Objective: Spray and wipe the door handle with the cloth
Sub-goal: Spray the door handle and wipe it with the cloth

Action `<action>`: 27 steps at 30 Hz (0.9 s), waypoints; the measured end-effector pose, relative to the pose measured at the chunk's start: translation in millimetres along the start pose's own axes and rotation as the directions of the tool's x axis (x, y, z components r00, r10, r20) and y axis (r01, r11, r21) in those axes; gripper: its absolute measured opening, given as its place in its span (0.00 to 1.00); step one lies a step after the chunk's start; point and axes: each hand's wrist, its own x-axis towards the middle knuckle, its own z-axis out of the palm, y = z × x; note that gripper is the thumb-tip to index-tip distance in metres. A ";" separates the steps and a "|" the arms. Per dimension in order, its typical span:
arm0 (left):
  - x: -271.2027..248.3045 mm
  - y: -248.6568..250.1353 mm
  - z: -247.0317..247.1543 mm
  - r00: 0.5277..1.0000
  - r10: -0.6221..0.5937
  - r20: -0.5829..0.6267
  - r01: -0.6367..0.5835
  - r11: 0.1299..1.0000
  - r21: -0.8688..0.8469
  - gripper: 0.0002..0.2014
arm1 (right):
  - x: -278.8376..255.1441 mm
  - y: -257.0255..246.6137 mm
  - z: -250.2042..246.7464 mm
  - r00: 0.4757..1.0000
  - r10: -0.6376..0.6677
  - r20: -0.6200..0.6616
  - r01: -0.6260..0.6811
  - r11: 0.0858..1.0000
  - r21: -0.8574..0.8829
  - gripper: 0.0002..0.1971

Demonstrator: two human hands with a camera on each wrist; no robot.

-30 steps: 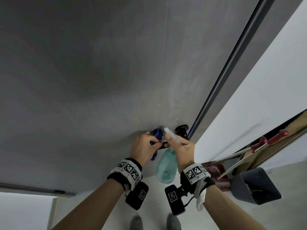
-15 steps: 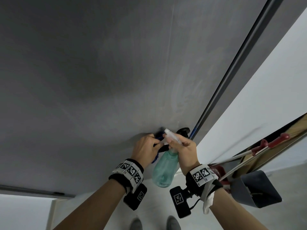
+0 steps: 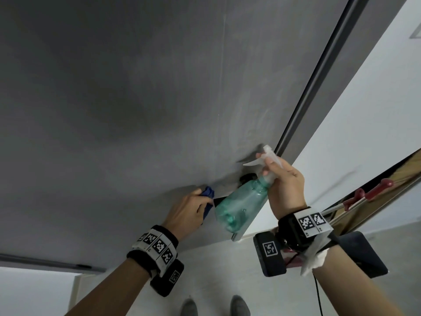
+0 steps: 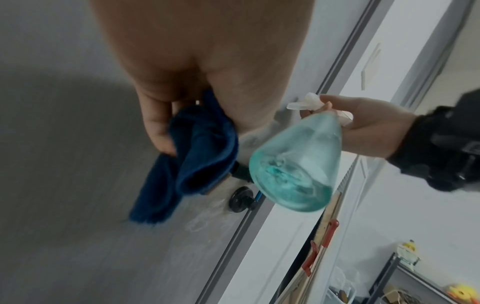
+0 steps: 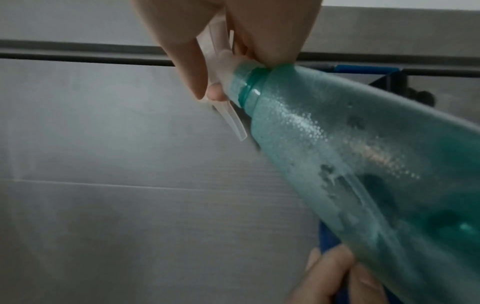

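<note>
A black door handle (image 3: 247, 179) sits on the grey door (image 3: 136, 110) near its right edge, mostly hidden by the bottle. My left hand (image 3: 200, 201) grips a dark blue cloth (image 3: 207, 192) bunched against the handle's lever end. The left wrist view shows the cloth (image 4: 202, 156) hanging folded from that hand (image 4: 166, 131), above the handle's round base (image 4: 241, 199). My right hand (image 3: 268, 165) grips the neck of a teal spray bottle (image 3: 239, 206), tilted with its clear nozzle up by the door. In the right wrist view its fingers (image 5: 197, 78) wrap the bottle (image 5: 350, 154) at the trigger.
A dark door-frame strip (image 3: 319, 76) runs up the right of the door, with white wall (image 3: 341, 133) beyond. Red-handled tools (image 3: 369, 190) lean at the right above a dark grey bin (image 3: 364, 254). My shoes (image 3: 214, 306) stand on the pale floor below.
My right hand has lifted the bottle up and to the right, off the handle, and tilted it more. My left hand stays at the handle with the cloth.
</note>
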 end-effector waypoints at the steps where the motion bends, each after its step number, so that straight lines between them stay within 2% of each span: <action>1: -3.0 4.7 -2.9 1.000 0.002 -0.017 -0.002 1.000 0.003 0.15 | -0.5 -4.1 3.9 1.000 -0.019 0.002 0.019 1.000 0.010 0.13; 5: -8.0 25.9 -20.3 0.999 0.044 0.011 -0.043 0.993 -0.107 0.09 | -3.5 -13.4 20.3 0.990 -0.139 0.014 0.139 0.990 0.006 0.16; 9: -3.0 33.8 -31.0 0.991 0.044 0.130 -0.019 0.983 -0.185 0.07 | -11.9 -14.3 31.3 0.966 -0.254 0.044 0.258 0.948 -0.187 0.13; 12: 1.0 40.6 -26.3 0.986 0.026 0.164 0.003 0.985 -0.174 0.11 | -20.0 -11.0 35.9 0.956 -0.280 0.082 0.292 0.913 -0.285 0.10; 15: 7.9 43.7 -14.5 0.992 0.036 0.124 -0.014 0.984 -0.175 0.14 | -26.1 -9.4 42.9 0.940 -0.300 0.160 0.337 0.887 -0.316 0.11; 20: 14.0 39.7 -4.3 0.997 0.017 0.071 -0.003 0.981 -0.194 0.16 | -30.6 6.9 43.7 0.925 -0.243 0.292 0.352 0.838 -0.417 0.22; 22: 12.4 35.0 -4.2 0.997 0.004 0.074 0.014 0.973 -0.232 0.16 | -24.7 8.1 42.5 0.909 -0.212 0.360 0.382 0.769 -0.512 0.24; 24: 9.3 29.1 -5.7 0.996 -0.025 0.089 0.048 0.965 -0.259 0.13 | -14.9 -1.1 41.4 0.877 -0.153 0.455 0.421 0.702 -0.575 0.22; 26: 5.6 19.5 -7.8 0.993 -0.063 0.095 0.086 0.960 -0.265 0.09 | -8.1 -15.8 34.7 0.871 -0.076 0.485 0.385 0.719 -0.578 0.16; 27: 3.0 14.4 -8.9 0.992 -0.085 0.088 0.105 0.961 -0.257 0.12 | -7.8 -21.1 27.1 0.877 -0.040 0.478 0.345 0.744 -0.572 0.15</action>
